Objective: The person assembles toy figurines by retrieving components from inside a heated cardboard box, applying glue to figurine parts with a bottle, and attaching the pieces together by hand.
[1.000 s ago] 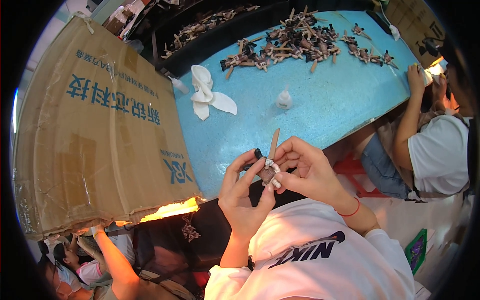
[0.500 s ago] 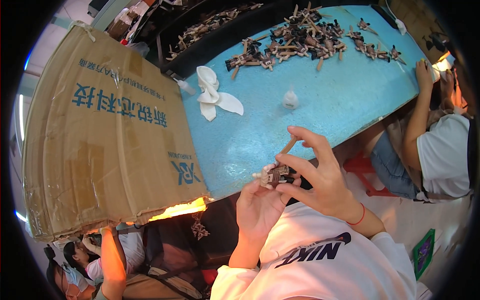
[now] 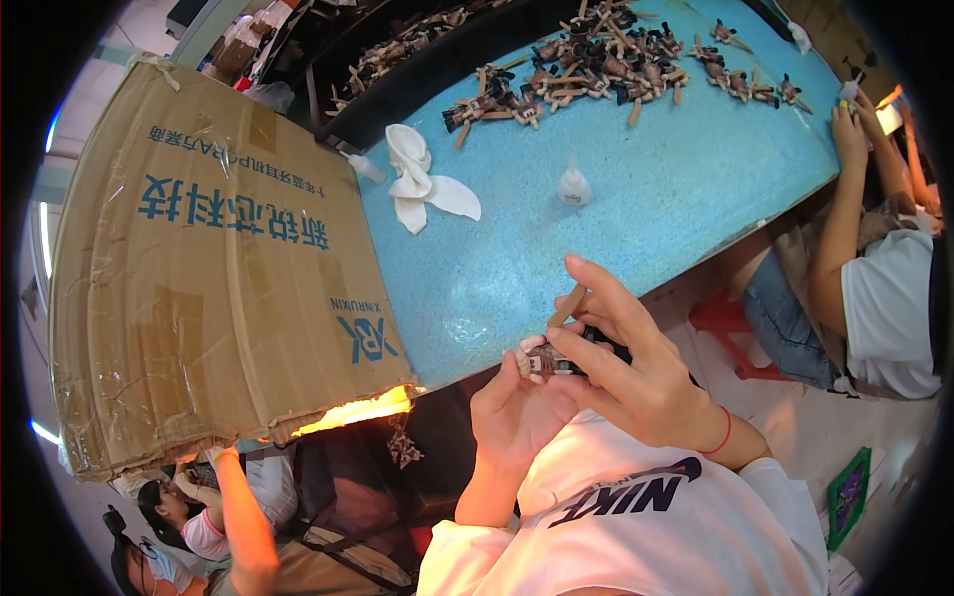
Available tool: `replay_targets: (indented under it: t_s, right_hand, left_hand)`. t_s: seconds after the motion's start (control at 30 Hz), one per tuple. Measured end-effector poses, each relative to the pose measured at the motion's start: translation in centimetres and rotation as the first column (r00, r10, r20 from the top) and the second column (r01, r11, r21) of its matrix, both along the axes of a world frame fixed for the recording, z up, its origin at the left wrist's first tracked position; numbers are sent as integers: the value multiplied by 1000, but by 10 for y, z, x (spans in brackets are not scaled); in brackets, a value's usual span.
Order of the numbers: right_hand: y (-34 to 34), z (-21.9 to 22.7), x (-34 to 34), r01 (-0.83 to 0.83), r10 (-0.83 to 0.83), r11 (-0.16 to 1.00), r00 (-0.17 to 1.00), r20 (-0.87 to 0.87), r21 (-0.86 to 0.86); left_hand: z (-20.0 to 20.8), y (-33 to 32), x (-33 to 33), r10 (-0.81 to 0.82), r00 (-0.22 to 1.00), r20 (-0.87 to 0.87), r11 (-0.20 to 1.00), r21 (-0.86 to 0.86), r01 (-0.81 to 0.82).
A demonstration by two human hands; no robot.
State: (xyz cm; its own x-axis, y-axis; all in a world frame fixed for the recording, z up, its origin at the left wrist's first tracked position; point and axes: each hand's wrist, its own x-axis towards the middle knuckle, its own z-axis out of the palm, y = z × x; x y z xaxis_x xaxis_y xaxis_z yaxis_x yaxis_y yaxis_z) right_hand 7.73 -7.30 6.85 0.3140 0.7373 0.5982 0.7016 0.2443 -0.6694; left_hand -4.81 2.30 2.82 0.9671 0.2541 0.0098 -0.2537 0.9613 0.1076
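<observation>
Just past the near edge of the blue table, both hands meet around a small brown-and-black figurine (image 3: 547,360) with pale parts. My left hand (image 3: 515,415) is closed, its thumb and fingers pinching the pale end. My right hand (image 3: 641,372) grips the dark end between thumb and fingers, hiding part of it. A flat wooden stick (image 3: 567,305) rises beside the figurine, against the right hand's fingers; whether it is fixed to the figurine I cannot tell.
Similar figurines with wooden sticks lie heaped (image 3: 606,70) at the table's far side. A small bottle (image 3: 574,189) stands mid-table; a white cloth (image 3: 409,179) lies left of it. A cardboard sheet (image 3: 199,298) borders the left. Co-workers sit at both sides, one near a red stool (image 3: 735,333).
The figurine has turned in my fingers, and more of its dark end shows beyond the right hand's fingers. The stick has tilted more upright. Both hands stay in nearly the same place.
</observation>
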Motion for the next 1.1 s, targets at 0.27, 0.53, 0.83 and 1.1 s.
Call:
replay_targets:
  t_s: [0.27,0.53,0.83,1.1]
  right_hand:
    - [1,1,-1,-3,3,998,1000,-1,70]
    - [-15,3,1,-166,213,976,634,-744,138]
    - [-9,6,-4,-332,226,943,566,-793,32]
    - [-6,7,3,-384,218,922,622,-752,-50]
  left_hand:
    - [0,-2,0,34,996,82,996,77,-40]
    - [17,-5,-5,446,881,-156,579,801,-151]
    - [24,-4,-6,614,784,95,-115,993,-30]
    - [27,-7,-4,653,744,142,-210,978,-3]
